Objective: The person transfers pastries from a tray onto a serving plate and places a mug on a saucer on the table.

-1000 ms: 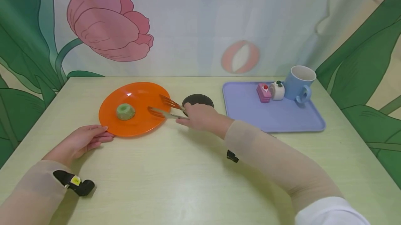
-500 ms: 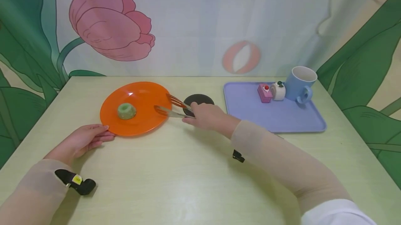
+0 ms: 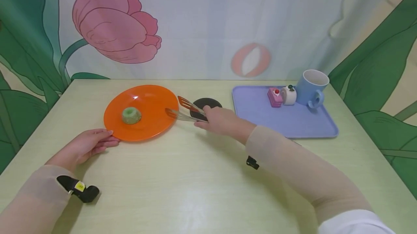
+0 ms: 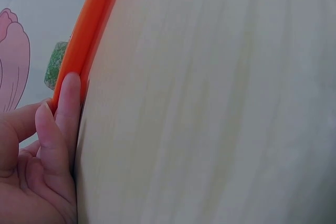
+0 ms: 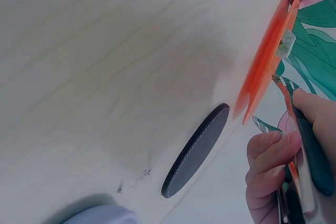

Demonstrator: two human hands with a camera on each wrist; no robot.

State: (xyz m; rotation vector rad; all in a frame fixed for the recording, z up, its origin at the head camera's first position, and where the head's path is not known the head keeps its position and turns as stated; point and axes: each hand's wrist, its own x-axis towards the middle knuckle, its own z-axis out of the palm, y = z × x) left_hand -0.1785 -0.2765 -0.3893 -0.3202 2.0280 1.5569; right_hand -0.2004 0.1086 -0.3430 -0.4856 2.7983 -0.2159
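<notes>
My left hand [image 3: 86, 145] pinches the near-left rim of an orange plate [image 3: 151, 118], thumb on top and fingers under the edge. On the plate's left part sits a small green ring-shaped cake [image 3: 131, 115]. The right hand [image 3: 223, 121] grips metal tongs [image 3: 184, 116] with slotted ends. Their ends are spread apart with nothing between them, over the plate's right edge. In the right wrist view, thumb and curled fingers wrap the tongs' dark handle [image 5: 315, 153]. A round black coaster [image 3: 206, 102] lies beneath the tongs and right hand, partly hidden by them.
A lavender tray [image 3: 267, 122] is at the right. A pink cake slice [image 3: 275, 97], a white roll cake [image 3: 288, 95] and a blue mug [image 3: 309, 89] stand at its back right. A printed curtain [image 3: 195, 28] hangs behind the table.
My right hand has drawn to the right with the tongs, away from the green cake towards the plate's right edge. The left hand, plate and cake stay put.
</notes>
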